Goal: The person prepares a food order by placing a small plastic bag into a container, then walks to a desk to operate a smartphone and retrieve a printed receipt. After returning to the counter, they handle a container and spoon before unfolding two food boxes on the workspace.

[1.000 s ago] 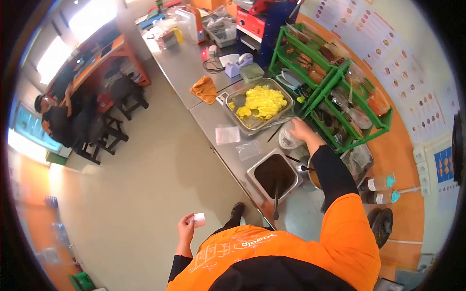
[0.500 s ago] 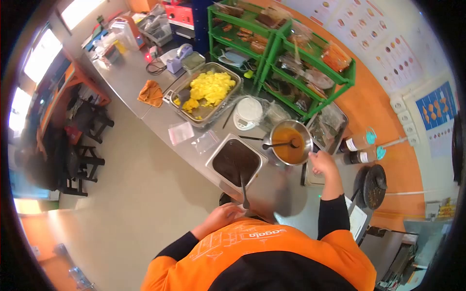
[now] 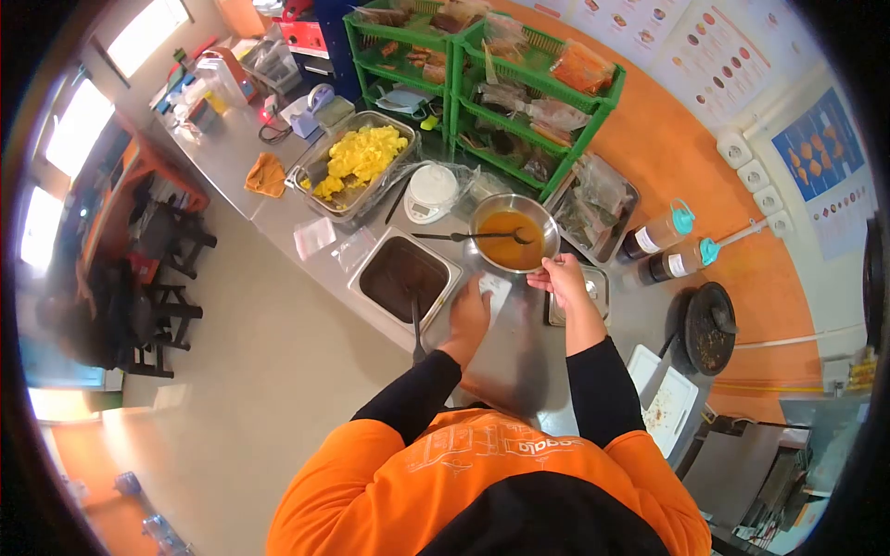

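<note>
My right hand (image 3: 562,280) grips the near right edge of a steel bowl (image 3: 554,243), where a short handle may be hidden. Orange-brown liquid (image 3: 498,252) lies in it, and a dark ladle (image 3: 459,236) rests across it, handle over the left rim. My left hand (image 3: 471,313) is closed on a small white sheet (image 3: 497,295), paper or plastic, just below the bowl. Left of that hand stands a square steel container (image 3: 452,278) of dark brown sauce (image 3: 394,276), with a dark-handled utensil (image 3: 416,324) leaning over its near side.
Behind lie a steel tray (image 3: 348,215) of yellow food and a white kitchen scale (image 3: 426,211). Green racks (image 3: 533,181) with bags stand at the back. To the right are sauce bottles (image 3: 654,236), a stone mortar (image 3: 705,343) and a white cutting board (image 3: 681,389).
My left hand has moved from near my body up and forward, to beside the bowl with the white sheet. My right hand still grips the bowl. The view has shifted.
</note>
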A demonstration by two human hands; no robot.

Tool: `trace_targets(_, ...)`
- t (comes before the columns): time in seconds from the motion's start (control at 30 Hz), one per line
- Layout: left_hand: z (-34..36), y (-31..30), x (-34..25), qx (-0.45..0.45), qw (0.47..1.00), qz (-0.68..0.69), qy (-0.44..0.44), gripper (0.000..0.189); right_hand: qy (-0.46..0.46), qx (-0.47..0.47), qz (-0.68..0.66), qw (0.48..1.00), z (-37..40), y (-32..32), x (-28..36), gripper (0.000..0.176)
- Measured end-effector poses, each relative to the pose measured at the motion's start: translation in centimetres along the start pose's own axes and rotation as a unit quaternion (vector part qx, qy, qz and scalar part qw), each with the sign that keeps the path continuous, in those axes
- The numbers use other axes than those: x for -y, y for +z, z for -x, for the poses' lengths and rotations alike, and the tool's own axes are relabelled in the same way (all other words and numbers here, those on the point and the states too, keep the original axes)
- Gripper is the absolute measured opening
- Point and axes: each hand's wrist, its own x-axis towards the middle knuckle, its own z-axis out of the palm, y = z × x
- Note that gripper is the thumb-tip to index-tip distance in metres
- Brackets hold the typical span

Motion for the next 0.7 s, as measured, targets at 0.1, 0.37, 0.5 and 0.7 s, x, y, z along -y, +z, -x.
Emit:
trace_targets(0.1, -1.5, 0.4, -1.1, -0.064, 0.997, -0.032, -0.023, 0.041, -0.002, 0.005, 0.003, 1.0, -0.3, -0.3, 0.2, 0.027)
trace_targets(0.37, -2.0, 0.6, -2.2, -0.06, 0.985, -0.16, -0.014, 0.021, 0.022, 0.02, 0.028, 0.999, 0.4, -0.1, -0.7, 0.025)
trace_targets(0.5, -2.4, 0.7, -2.2, -0.068, 0.99, -0.123, -0.016, 0.021, 0.016, 0.026, 0.014, 0.999, 0.1, -0.2, -1.5, 0.025)
trace_targets(0.7, -2.6, 1.2, -1.7, -0.082, 0.989, -0.12, -0.007, 0.022, 0.003, 0.015, 0.017, 1.0, 0.8, 0.2, -1.3, 0.027)
